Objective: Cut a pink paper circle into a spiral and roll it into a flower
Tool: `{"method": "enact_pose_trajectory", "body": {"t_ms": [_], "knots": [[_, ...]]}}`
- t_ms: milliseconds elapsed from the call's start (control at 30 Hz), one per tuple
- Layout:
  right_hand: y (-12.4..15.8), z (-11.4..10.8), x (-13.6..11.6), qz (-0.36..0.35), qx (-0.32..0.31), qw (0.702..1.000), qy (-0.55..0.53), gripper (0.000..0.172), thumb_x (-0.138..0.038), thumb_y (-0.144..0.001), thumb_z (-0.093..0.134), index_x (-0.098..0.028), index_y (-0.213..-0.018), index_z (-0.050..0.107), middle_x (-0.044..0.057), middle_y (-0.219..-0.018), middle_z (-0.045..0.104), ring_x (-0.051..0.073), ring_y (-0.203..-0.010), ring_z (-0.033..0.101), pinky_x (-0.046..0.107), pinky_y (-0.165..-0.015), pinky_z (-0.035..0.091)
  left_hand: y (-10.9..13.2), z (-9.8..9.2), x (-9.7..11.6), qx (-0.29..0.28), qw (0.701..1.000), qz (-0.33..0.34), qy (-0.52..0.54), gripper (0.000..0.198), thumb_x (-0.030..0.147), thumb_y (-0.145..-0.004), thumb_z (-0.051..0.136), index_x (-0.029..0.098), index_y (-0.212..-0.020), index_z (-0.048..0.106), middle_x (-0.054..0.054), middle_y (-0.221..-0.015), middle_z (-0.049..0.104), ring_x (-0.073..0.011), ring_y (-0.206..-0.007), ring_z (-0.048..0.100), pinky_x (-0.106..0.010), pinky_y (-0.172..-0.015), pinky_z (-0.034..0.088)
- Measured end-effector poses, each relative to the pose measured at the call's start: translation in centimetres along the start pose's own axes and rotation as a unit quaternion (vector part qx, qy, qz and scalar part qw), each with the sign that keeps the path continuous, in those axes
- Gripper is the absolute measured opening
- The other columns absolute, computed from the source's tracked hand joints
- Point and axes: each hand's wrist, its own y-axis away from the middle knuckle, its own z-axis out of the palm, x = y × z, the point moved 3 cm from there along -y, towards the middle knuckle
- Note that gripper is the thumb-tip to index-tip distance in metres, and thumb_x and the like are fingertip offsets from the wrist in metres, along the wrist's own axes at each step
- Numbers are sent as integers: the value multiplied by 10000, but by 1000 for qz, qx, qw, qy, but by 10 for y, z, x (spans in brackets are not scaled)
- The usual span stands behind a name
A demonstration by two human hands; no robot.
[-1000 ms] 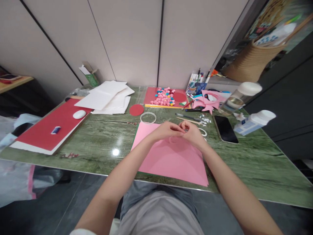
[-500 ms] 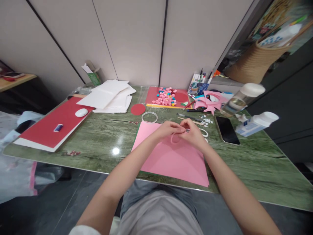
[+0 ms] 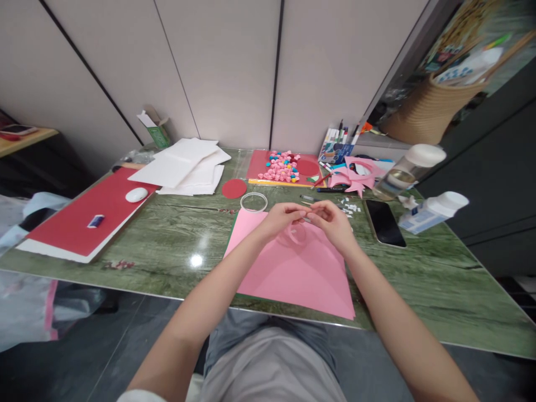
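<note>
My left hand [image 3: 285, 218] and my right hand [image 3: 330, 222] meet above a stack of pink paper sheets [image 3: 295, 273]. Both have their fingertips pinched together. A curled pink paper strip [image 3: 298, 237] hangs in a loop beneath the left fingers, and its upper end runs into the pinch. What exactly lies between the right fingertips is too small to make out clearly, though they almost touch the left ones. Just behind the left hand, a pale ring [image 3: 253, 194] lies flat at the sheets' far edge, beside a red paper disc [image 3: 234, 188].
Small pink, blue and yellow pieces [image 3: 283, 167] lie on a red sheet at the back. Pink paper offcuts [image 3: 355, 173], a phone [image 3: 384, 222], a clear bottle [image 3: 396, 181] and a white bottle [image 3: 433, 213] stand right. White papers [image 3: 184, 162] and red card [image 3: 79, 218] lie left.
My hands have moved slightly apart at the fingertips and the right hand's fingers have straightened. The looped strip now hangs lower and more to the left. The view has shifted a little.
</note>
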Motion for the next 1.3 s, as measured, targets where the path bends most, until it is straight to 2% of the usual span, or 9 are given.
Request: {"method": "enact_pose_trajectory", "body": {"t_ms": [200, 400, 500, 600, 700, 800, 1000, 1133, 1300], "knots": [[0, 0, 0, 13, -11, 1000, -26, 226, -304, -696, 607, -221, -892, 531, -13, -724, 560, 130, -663, 549, 267, -617, 454, 1, 3, 4, -7, 996, 72, -56, 274, 222, -699, 557, 130, -955, 595, -59, -812, 609, -101, -705, 547, -240, -671, 418], [0, 0, -1, -13, -26, 999, 36, 198, -324, -730, 574, -218, -894, 603, 24, -812, 593, 154, -723, 557, 296, -648, 460, 3, 7, 6, 24, 987, 121, -107, 278, 196, -708, 542, 151, -982, 551, -51, -798, 609, -113, -724, 569, -253, -702, 438], [0, -2, -5, -74, 10, 990, 119, 183, -296, -750, 558, -236, -902, 642, 31, -836, 587, 161, -767, 553, 311, -691, 446, 3, 7, 6, 27, 991, 105, -81, 302, 192, -690, 561, 154, -989, 540, -56, -826, 615, -121, -749, 577, -267, -732, 440], [3, -3, -11, -127, 46, 973, 187, 197, -253, -779, 525, -263, -932, 648, 33, -853, 576, 160, -803, 546, 317, -719, 436, 4, 6, 5, 25, 998, 59, -7, 362, 167, -660, 583, 159, -1018, 528, -53, -829, 622, -124, -745, 581, -274, -734, 442], [8, -2, -18, -156, 85, 960, 215, 199, -228, -789, 508, -266, -923, 651, 35, -873, 562, 158, -827, 539, 317, -735, 436, 5, 5, 5, 13, 996, 4, 89, 374, 156, -656, 579, 160, -1027, 530, -51, -825, 625, -122, -738, 582, -287, -737, 444], [12, 0, -23, -163, 111, 957, 214, 154, -236, -771, 534, -239, -864, 657, 34, -844, 541, 154, -798, 538, 297, -689, 450, 6, 5, 5, 5, 990, -26, 142, 347, 166, -657, 581, 151, -1001, 543, -57, -837, 621, -124, -744, 584, -290, -738, 439], [13, 3, -26, -151, 105, 958, 221, 59, -259, -714, 599, -211, -742, 621, 22, -787, 507, 137, -671, 509, 285, -614, 440, 6, 7, 5, -4, 992, -37, 119, 316, 173, -647, 589, 139, -960, 566, -12, -685, 576, -72, -598, 514, -236, -623, 413], [12, 4, -27, -143, 88, 960, 224, 22, -231, -712, 592, -210, -711, 586, 26, -790, 497, 147, -692, 503, 283, -607, 430, 6, 7, 6, -25, 997, -29, 60, 325, 171, -630, 602, 130, -952, 575, -9, -659, 567, -66, -580, 487, -215, -584, 380], [12, 5, -27, -149, 71, 962, 215, 51, -211, -693, 600, -207, -674, 554, 25, -789, 495, 154, -719, 500, 288, -622, 424, 4, 5, 1, -38, 997, -20, 56, 312, 177, -619, 619, 131, -927, 586, -35, -776, 601, -78, -664, 525, -223, -640, 386]]}}
